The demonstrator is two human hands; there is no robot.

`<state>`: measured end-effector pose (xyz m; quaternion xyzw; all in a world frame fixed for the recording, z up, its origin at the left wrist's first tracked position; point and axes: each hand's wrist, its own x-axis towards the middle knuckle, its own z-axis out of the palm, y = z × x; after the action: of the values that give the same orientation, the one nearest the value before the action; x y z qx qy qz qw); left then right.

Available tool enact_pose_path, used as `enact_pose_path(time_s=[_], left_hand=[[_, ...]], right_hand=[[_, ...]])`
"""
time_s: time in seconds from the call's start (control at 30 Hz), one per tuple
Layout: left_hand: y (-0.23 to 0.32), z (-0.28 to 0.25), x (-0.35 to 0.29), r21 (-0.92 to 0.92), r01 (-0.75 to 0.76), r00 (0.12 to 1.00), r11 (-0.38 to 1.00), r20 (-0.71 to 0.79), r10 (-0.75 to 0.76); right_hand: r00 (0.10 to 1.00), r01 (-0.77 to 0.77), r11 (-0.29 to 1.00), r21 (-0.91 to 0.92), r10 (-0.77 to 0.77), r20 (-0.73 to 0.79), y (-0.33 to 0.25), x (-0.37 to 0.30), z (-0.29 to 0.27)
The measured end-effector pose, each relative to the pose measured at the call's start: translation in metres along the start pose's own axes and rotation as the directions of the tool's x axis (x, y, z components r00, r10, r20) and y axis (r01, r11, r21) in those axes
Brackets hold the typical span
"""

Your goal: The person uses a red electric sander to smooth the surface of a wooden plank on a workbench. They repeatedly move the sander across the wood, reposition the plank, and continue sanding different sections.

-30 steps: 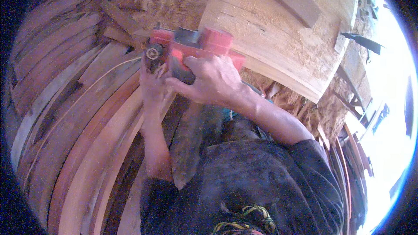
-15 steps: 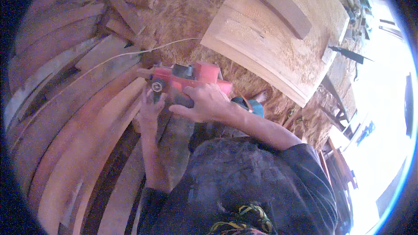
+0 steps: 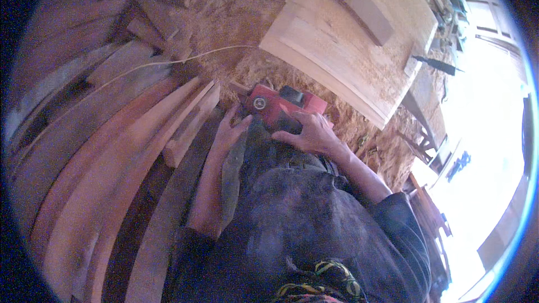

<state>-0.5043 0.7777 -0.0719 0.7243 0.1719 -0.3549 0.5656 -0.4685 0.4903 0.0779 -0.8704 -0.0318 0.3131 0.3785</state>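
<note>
A red electric hand planer (image 3: 281,106) with a black handle and a round knob on its side is in front of my body, near the middle of the head view. My right hand (image 3: 314,134) grips its handle from the right, thumb stretched toward the left. At the planer's left end is my left hand (image 3: 229,130), its thumb and fingers curved around the lower corner; part of that contact is hidden. Just left of this hand, a pale wood block (image 3: 191,129) lies across long curved-looking boards (image 3: 112,151). The planer's underside is out of sight.
A large pale wooden board (image 3: 314,39) lies ahead to the right, with a darker curved wood piece (image 3: 353,5) on it. Shavings (image 3: 230,22) cover the ground. A thin pale cord (image 3: 168,63) crosses the left. Offcuts (image 3: 149,22) lie at far left.
Both hands and the planer have moved to the right and closer to my body, and the planer has turned. The pale wood block at left has come into fuller view.
</note>
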Motion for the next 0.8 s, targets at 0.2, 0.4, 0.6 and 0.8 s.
enact_pose_path(time_s=[0.2, 0.4, 0.6, 0.8], left_hand=[[0.083, 0.028, 0.041, 0.131, -0.045, 0.997, 0.99, 0.064, 0.037], [0.125, 0.05, 0.121, -0.403, 0.015, 0.989, 0.915, 0.14, 0.045], [0.108, 0.058, 0.189, -0.561, -0.04, 0.997, 0.827, 0.031, 0.069], [0.127, 0.054, 0.171, -0.421, -0.036, 0.999, 0.906, 0.016, 0.047]], right_hand=[[0.941, -0.303, 0.948, 0.095, 0.314, -0.125, 0.058, -0.066, 0.006], [0.81, -0.518, 0.828, 0.215, 0.556, -0.188, 0.076, -0.131, 0.005], [0.635, -0.55, 0.664, 0.505, 0.726, -0.263, 0.106, -0.185, 0.034], [0.508, -0.527, 0.548, 0.649, 0.816, -0.276, 0.128, -0.225, 0.068]])
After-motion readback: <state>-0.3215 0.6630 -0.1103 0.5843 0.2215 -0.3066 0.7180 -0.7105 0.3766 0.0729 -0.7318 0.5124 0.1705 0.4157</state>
